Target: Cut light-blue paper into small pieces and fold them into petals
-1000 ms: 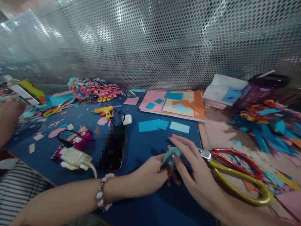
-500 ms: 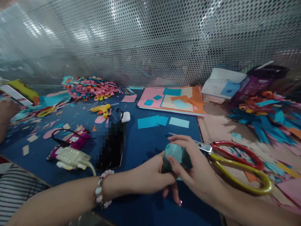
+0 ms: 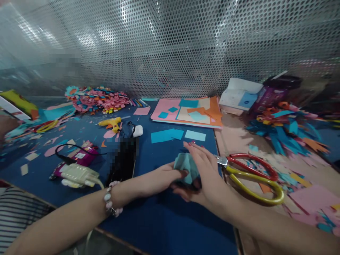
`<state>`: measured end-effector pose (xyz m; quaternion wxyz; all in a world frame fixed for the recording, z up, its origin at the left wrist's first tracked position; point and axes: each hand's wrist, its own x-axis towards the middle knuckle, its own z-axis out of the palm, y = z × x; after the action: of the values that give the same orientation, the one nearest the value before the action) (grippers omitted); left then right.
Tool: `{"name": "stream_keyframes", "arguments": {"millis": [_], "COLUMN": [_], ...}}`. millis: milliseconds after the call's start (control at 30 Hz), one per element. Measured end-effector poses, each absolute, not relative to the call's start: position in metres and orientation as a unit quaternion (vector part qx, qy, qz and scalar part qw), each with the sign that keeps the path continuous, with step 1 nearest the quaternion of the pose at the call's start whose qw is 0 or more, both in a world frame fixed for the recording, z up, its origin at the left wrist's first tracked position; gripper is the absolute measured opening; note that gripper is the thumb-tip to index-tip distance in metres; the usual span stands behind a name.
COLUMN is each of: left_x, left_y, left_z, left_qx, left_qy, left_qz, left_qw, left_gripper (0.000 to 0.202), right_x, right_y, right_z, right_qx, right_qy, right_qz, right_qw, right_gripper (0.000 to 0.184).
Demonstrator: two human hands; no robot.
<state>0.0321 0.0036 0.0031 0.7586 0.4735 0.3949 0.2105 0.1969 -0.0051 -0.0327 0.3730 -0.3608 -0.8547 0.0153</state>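
Observation:
A small folded piece of teal paper (image 3: 186,164) is held between my two hands over the blue tabletop. My left hand (image 3: 163,180), with a beaded bracelet at its wrist, pinches the paper's left side with the thumb on top. From the right, my right hand (image 3: 208,173) is closed around the paper, its fingers long and bent over the far side; part of the paper is hidden by it. Large scissors (image 3: 222,161) with red and yellow handles lie just right of my right hand, their blades partly covered by it. Blue paper strips (image 3: 163,135) and a pale rectangle (image 3: 196,135) lie beyond.
A yellow glue gun (image 3: 113,124), a dark phone (image 3: 123,161), a white earbud case (image 3: 138,131) and a plugged adapter (image 3: 79,175) lie left. Stacked coloured sheets (image 3: 162,106) sit behind. Fringed paper (image 3: 281,124) lies right. Another person's hand (image 3: 7,125) is far left.
My right hand has turned, with its fingers now pointing farther forward and its thumb lower. The paper has been tilted more upright. My view has shifted slightly to the right.

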Motion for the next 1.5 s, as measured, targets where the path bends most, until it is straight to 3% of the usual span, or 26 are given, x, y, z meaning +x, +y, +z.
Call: {"name": "stream_keyframes", "arguments": {"millis": [100, 400, 500, 700, 900, 1067, 1167, 1400, 1500], "left_x": [0.032, 0.024, 0.024, 0.034, 0.031, 0.028, 0.030, 0.028, 0.027], "left_y": [0.003, 0.003, 0.004, 0.003, -0.004, -0.010, -0.012, -0.012, -0.011], "left_z": [0.005, 0.007, 0.005, -0.002, -0.001, -0.001, -0.004, -0.002, 0.005], "left_qx": [0.490, 0.504, 0.485, 0.484, 0.600, 0.719, 0.756, 0.748, 0.745], "left_qy": [0.408, 0.410, 0.438, 0.354, 0.319, 0.291, 0.275, 0.283, 0.315], "left_qz": [0.215, 0.159, 0.170, 0.238, 0.263, 0.259, 0.263, 0.241, 0.213], "left_qw": [0.740, 0.743, 0.738, 0.764, 0.685, 0.575, 0.532, 0.550, 0.547], "left_gripper": [0.016, 0.025, 0.031, 0.019, 0.033, 0.038, 0.038, 0.039, 0.028], "right_x": [0.197, 0.195, 0.194, 0.197, 0.184, 0.176, 0.178, 0.184, 0.195], "right_y": [-0.006, -0.013, -0.013, -0.010, -0.020, -0.026, -0.029, -0.031, -0.030], "right_z": [-0.032, -0.020, -0.021, -0.022, -0.016, -0.015, -0.014, -0.011, -0.011], "right_qx": [-0.350, -0.381, -0.364, -0.297, -0.373, -0.370, -0.363, -0.342, -0.327], "right_qy": [-0.865, -0.858, -0.867, -0.884, -0.830, -0.820, -0.825, -0.844, -0.846], "right_qz": [-0.020, 0.017, 0.016, 0.010, 0.072, 0.045, 0.029, -0.004, 0.016], "right_qw": [0.359, 0.344, 0.339, 0.360, 0.408, 0.434, 0.431, 0.414, 0.421], "right_gripper": [0.104, 0.085, 0.089, 0.101, 0.067, 0.039, 0.040, 0.046, 0.057]}}
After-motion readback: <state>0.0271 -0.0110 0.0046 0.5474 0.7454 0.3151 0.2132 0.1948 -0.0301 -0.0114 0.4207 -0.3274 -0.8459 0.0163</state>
